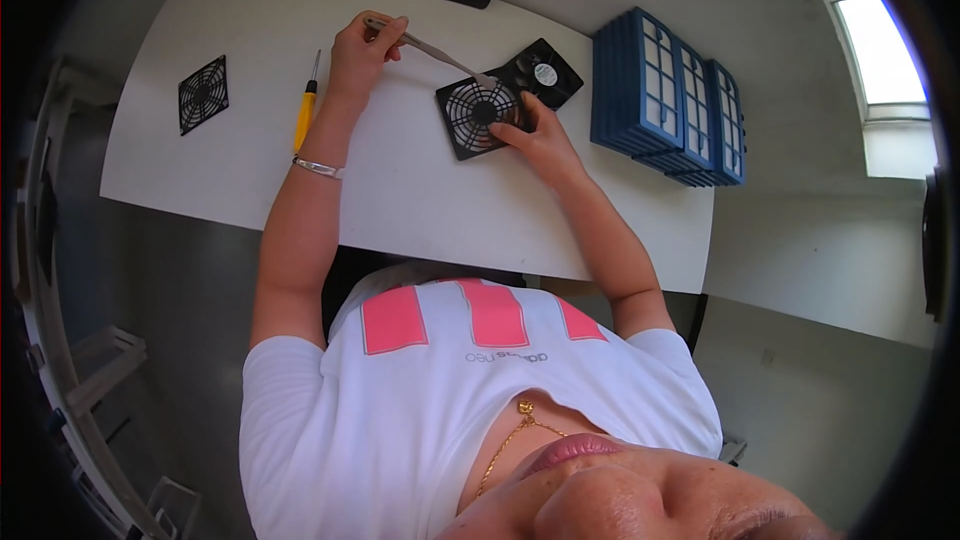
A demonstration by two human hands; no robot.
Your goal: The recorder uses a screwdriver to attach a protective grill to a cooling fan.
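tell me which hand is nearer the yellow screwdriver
Left. The left hand is just to the right of the yellow screwdriver; the right hand is farther right, at the black grille.

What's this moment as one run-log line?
left hand: holds slender grey tool; right hand: holds square black fan grille; tool tip: at grille
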